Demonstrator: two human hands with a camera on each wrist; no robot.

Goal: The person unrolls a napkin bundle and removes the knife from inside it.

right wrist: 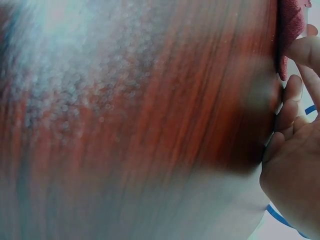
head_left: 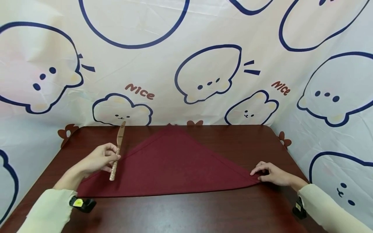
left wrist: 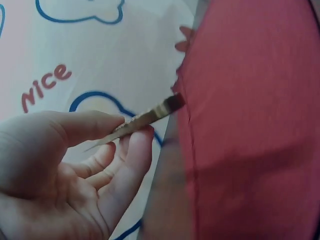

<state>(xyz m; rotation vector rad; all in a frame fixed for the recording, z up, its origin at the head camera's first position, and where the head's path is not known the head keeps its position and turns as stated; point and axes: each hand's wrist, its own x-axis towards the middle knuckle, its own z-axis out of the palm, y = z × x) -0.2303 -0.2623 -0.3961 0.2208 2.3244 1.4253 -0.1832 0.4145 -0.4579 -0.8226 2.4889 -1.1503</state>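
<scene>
A dark red cloth napkin (head_left: 175, 161) lies folded into a triangle on the table, its point toward the back wall and its long edge toward me. Over its left part, my left hand (head_left: 102, 157) pinches a gold table knife (head_left: 120, 136) by the textured handle, blade pointing up and away. In the left wrist view the knife (left wrist: 150, 117) sits between thumb and fingertips, handle end toward the cloth. At the napkin's right corner, my right hand (head_left: 271, 174) pinches the cloth tip between thumb and fingers. The right wrist view shows the thumb on the cloth (right wrist: 292, 30).
The dark brown wooden table (head_left: 175, 213) has rounded far corners. A pale backdrop (head_left: 163, 71) with blue cartoon outlines hangs behind and beside it. Black cameras are strapped to the left wrist (head_left: 83, 204) and the right wrist (head_left: 299, 208).
</scene>
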